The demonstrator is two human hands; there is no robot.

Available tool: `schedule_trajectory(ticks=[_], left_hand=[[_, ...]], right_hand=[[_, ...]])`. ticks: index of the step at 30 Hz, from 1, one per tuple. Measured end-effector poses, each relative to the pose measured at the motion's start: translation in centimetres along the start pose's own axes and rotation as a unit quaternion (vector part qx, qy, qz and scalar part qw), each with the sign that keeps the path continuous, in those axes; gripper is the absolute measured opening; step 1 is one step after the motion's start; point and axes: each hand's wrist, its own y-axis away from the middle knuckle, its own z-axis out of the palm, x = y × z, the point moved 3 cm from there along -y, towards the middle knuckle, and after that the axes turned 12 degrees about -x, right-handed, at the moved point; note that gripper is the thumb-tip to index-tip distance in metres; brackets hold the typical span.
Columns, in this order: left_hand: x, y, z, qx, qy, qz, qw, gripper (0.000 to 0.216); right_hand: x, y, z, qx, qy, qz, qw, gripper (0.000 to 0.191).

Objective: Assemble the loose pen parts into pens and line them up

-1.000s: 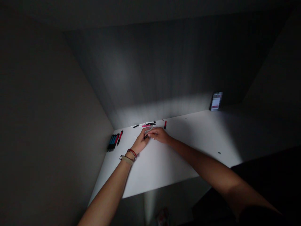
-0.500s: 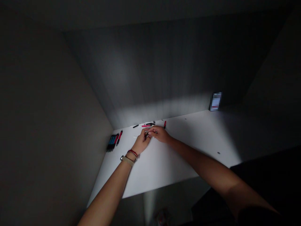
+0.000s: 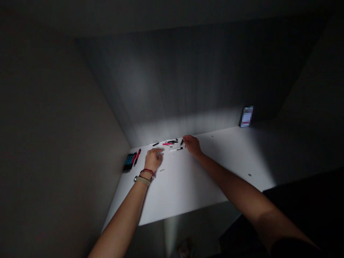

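My left hand [image 3: 153, 159] rests on the white table [image 3: 182, 190], its fingers loosely apart with nothing visible in them. My right hand [image 3: 192, 144] is farther back to the right, fingertips pinched at the top of a small black pen part [image 3: 182, 142]. Between the hands lies a thin white piece with a black end [image 3: 176, 149], perhaps a pen refill. Behind it are a red pen barrel [image 3: 167, 144] and several black pen parts [image 3: 172, 141]. Close to my left hand, a small thin piece, possibly a spring [image 3: 162, 170], lies on the tabletop.
At the table's left edge several blue and red pens with black ends [image 3: 129, 162] lie side by side, with a red and black pen [image 3: 137, 157] beside them. A phone [image 3: 246, 116] leans on the grey back panel [image 3: 166, 79]. A small dark disc [image 3: 249, 175] lies at right.
My hands were together over a dark pen part and have moved apart, the right one back and rightward. The white piece with the black end and the small thin piece now show on the table.
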Motion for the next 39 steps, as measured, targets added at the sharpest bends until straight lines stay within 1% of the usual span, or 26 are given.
schedule_trajectory(ticks=[3,7,11,13,14,16,17,19,21,27,32,35,37,38,39], left_hand=[[0.1,0.0,0.5,-0.014,0.009,0.014,1.0,0.031],[0.7,-0.3,0.6,-0.005,0.021,0.037,0.999,0.03],[2.8,-2.3,0.2,0.003,-0.015,0.056,0.998,0.027],[4.5,-4.1,0.3,-0.022,-0.058,0.054,0.997,0.028],[5.2,-5.1,0.4,-0.04,-0.082,0.048,0.995,0.027],[6.4,-7.0,0.9,-0.089,-0.119,0.014,0.989,0.025],[6.8,-7.9,1.2,-0.105,-0.131,-0.006,0.986,0.024],[7.3,-9.2,2.0,-0.129,-0.136,-0.041,0.981,0.022],[7.4,-10.0,2.7,-0.138,-0.135,-0.056,0.98,0.023],[7.5,-10.7,3.9,-0.151,-0.147,-0.071,0.975,0.023],[7.4,-10.1,3.6,-0.14,-0.138,-0.066,0.978,0.028],[6.4,-9.5,2.8,-0.121,-0.096,-0.04,0.987,0.034],[5.6,-8.8,2.0,-0.082,0.017,-0.003,0.996,0.025],[5.1,-8.3,1.5,-0.057,0.086,0.011,0.995,0.021],[4.7,-7.7,1.1,-0.039,0.162,0.019,0.986,0.019]], right_hand=[[0.1,-0.1,-0.1,0.008,-0.001,0.005,1.0,0.021],[0.0,-0.1,0.1,0.022,-0.007,0.011,1.0,0.021],[0.0,-0.2,0.5,0.01,0.006,0.006,1.0,0.018],[0.0,-0.2,0.5,0.004,0.017,-0.005,1.0,0.017],[0.0,-0.1,0.4,0.002,0.024,-0.01,1.0,0.017],[0.1,0.0,0.3,-0.001,0.036,-0.018,0.999,0.017],[0.1,0.0,0.2,-0.003,0.04,-0.02,0.999,0.018],[0.1,0.1,0.1,-0.005,0.045,-0.02,0.999,0.018],[0.2,0.0,0.1,-0.007,0.045,-0.016,0.999,0.019],[0.3,-0.2,0.5,-0.008,0.035,-0.021,0.999,0.017],[0.2,-0.1,0.4,-0.006,0.035,-0.022,0.999,0.018],[0.2,-0.1,0.5,-0.006,0.029,-0.024,0.999,0.018],[0.1,0.0,0.8,-0.011,0.019,-0.03,0.999,0.017],[0.0,0.0,1.1,-0.017,0.01,-0.035,0.999,0.016],[-0.2,0.1,1.4,-0.024,-0.003,-0.04,0.999,0.016]])
